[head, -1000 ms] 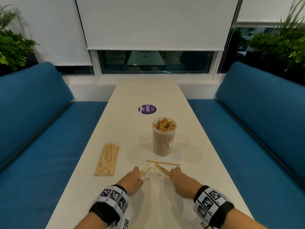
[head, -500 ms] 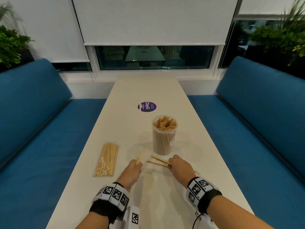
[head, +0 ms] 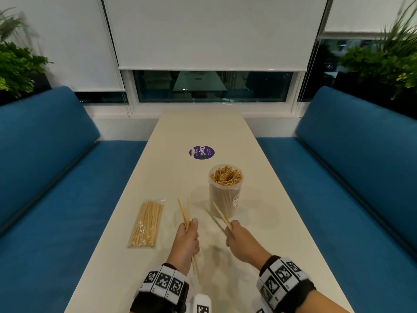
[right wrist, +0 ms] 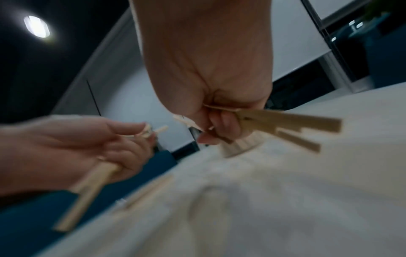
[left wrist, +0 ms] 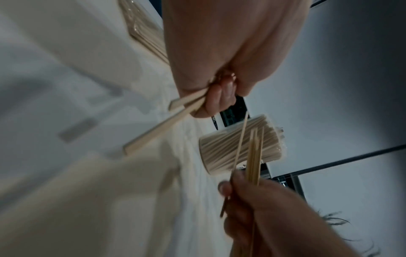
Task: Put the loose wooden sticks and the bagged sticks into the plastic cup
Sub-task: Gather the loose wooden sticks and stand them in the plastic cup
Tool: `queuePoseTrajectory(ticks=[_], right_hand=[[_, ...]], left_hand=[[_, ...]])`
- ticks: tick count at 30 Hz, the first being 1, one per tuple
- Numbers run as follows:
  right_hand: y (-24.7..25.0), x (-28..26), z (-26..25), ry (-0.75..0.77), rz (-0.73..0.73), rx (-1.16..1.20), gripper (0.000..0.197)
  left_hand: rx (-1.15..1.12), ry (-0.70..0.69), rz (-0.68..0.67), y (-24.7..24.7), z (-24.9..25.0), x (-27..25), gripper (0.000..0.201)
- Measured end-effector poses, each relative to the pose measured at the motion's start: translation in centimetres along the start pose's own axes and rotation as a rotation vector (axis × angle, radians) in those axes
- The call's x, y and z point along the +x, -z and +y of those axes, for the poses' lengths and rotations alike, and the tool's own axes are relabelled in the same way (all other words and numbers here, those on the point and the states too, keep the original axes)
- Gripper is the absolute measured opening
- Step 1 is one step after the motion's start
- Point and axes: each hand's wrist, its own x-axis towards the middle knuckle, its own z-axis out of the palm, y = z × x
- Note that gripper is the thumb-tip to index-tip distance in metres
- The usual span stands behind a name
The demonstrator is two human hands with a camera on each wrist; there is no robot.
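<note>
A clear plastic cup (head: 225, 190), packed with upright wooden sticks, stands mid-table. My left hand (head: 187, 236) grips a few loose sticks (head: 184, 211) that point away from me, left of the cup. My right hand (head: 239, 238) grips another few loose sticks (head: 222, 216) whose tips reach the cup's near side. Both hands are raised off the table. In the left wrist view the left hand's fingers (left wrist: 219, 99) curl round its sticks (left wrist: 162, 127), with the cup (left wrist: 239, 144) behind. The bagged sticks (head: 146, 223) lie flat near the table's left edge.
A round purple sticker (head: 201, 152) sits on the white table (head: 270, 256) beyond the cup. Blue bench seats (head: 56, 199) run along both sides. A window with white blinds (head: 212, 32) closes the far end, with plants in both corners.
Both hands have picked the loose sticks off the table and lifted them. The sticks now point up and away toward the cup.
</note>
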Motion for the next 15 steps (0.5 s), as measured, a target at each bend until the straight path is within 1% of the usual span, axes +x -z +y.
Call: queuePoseTrajectory(ticks=[3,4,6,7,8,10,11,13,15], right_hand=[[-0.6,-1.5,-2.8,0.076,-0.084,0.147,0.007],[-1.0,-1.9,-3.6,0.109,-0.112,0.184,0.01],[-1.6,-2.6,-4.8,0.195,-0.131,0.188,0.036],[-1.6,-2.9,-5.3,0.23,-0.132,0.153,0.041],[-1.8,-3.1,-5.4,0.259,-0.12,0.12,0.036],[-1.6,-3.6,-5.6,0.257,-0.115,0.098,0.015],[-1.5,-3.9,-5.7,0.25,-0.118,0.094,0.012],[-1.4,-4.2,-5.6,0.242,-0.105,0.092,0.021],[-1.2,-4.3,-5.1,0.202,-0.089,0.155,0.029]], left_hand=[[0.161,-0.073,-0.038,-1.2,1.0,-0.6,0.037],[0.198,-0.107,-0.044,-1.5,1.2,-0.8,0.041],[0.227,-0.163,-0.031,-2.0,1.5,-1.1,0.038],[0.244,-0.185,-0.013,-2.1,1.6,-1.1,0.033],[0.263,-0.201,0.006,-2.1,1.7,-1.2,0.031],[0.275,-0.252,0.052,-2.0,2.1,-1.7,0.038],[0.262,-0.276,0.081,-2.0,2.3,-1.9,0.041],[0.186,-0.298,0.153,-2.0,3.2,-2.6,0.043],[0.091,-0.327,0.221,-1.8,4.1,-2.9,0.042]])
